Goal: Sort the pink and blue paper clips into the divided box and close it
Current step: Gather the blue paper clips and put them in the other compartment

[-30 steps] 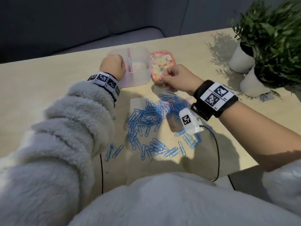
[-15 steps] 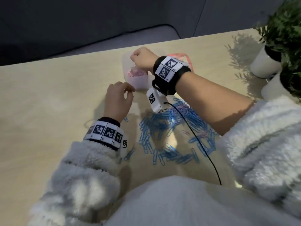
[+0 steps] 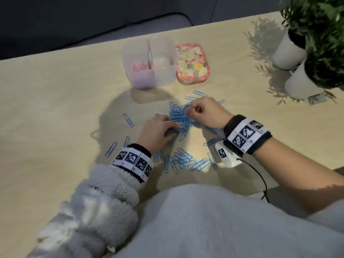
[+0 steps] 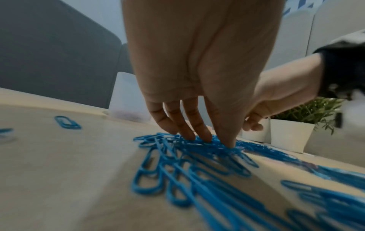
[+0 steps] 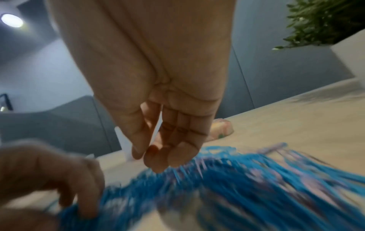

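Note:
The clear divided box (image 3: pixel 149 79) stands open at the back of the table, with pink clips (image 3: pixel 138 67) in its left compartment. Its flowered lid (image 3: pixel 192 64) lies just to its right. A heap of blue paper clips (image 3: pixel 178 118) is spread in front of the box, with a few pinkish ones (image 5: pixel 273 147) mixed in. My left hand (image 3: pixel 172 127) rests its straight fingertips (image 4: pixel 207 139) on the left of the heap. My right hand (image 3: pixel 191 111) hovers at the heap's far right, fingers (image 5: pixel 156 162) loosely bent, holding nothing I can see.
Two white plant pots (image 3: pixel 287 51) (image 3: pixel 301 81) stand at the far right, with a small silver object (image 3: pixel 316 99) beside them. Stray blue clips (image 3: pixel 128 120) lie left of the heap. A black cable (image 3: pixel 260 177) hangs from my right wrist over the table's near edge.
My right hand has come back from above the box's left compartment down to the heap. My left hand has moved from beside the box onto the blue clips.

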A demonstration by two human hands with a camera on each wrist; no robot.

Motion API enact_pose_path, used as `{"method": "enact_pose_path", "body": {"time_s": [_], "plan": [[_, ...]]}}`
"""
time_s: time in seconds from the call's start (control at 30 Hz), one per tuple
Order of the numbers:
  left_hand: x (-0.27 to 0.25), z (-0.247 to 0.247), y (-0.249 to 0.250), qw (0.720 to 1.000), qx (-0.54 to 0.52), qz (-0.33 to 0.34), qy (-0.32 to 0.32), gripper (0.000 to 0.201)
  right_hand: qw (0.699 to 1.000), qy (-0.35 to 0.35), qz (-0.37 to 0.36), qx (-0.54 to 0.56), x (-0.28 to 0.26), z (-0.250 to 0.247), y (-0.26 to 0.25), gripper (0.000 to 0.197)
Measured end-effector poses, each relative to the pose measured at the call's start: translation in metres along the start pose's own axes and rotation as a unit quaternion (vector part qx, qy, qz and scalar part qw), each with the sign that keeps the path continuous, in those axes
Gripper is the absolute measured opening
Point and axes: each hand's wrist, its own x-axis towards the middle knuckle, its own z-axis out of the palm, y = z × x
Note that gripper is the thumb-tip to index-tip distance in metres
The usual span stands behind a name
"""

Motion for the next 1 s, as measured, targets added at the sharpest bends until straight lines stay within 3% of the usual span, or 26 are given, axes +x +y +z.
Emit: {"method": "enact_pose_path", "body": {"time_s": [0.2,0.33,0.43,0.57,0.73,0.8,0.9,1.0], "plan": [[-0.024,-0.008,-0.013,0.999,0.0,-0.044,-0.032,0.012,0.994,-0.032,-0.063,-0.083,-0.038,0.045,0.021,0.029],[-0.029,-0.015,-0.018,0.997,0.006,-0.068,-0.023,0.015,0.991,-0.057,-0.056,-0.103,-0.053,0.048,0.026,0.025],[-0.014,-0.011,-0.007,0.999,0.011,-0.04,0.007,0.015,0.998,0.009,-0.003,-0.057,-0.053,0.038,0.027,0.023],[0.016,-0.001,0.009,0.997,0.063,0.027,-0.037,0.016,0.993,0.088,0.024,-0.077,-0.036,0.029,0.026,0.018],[0.03,-0.001,0.008,0.987,0.133,0.04,-0.077,0.015,0.984,0.029,0.014,-0.178,-0.019,0.031,0.019,0.009],[0.027,0.0,0.004,0.984,0.152,0.042,-0.077,0.018,0.988,0.009,0.029,-0.152,-0.018,0.032,0.021,0.004],[0.02,0.006,-0.001,0.981,0.164,0.061,-0.078,0.019,0.995,0.005,0.035,-0.091,-0.018,0.03,0.027,0.017],[0.017,-0.003,0.0,0.994,0.097,0.012,-0.053,0.021,0.994,0.058,0.05,0.077,-0.023,0.016,0.036,0.032]]}}
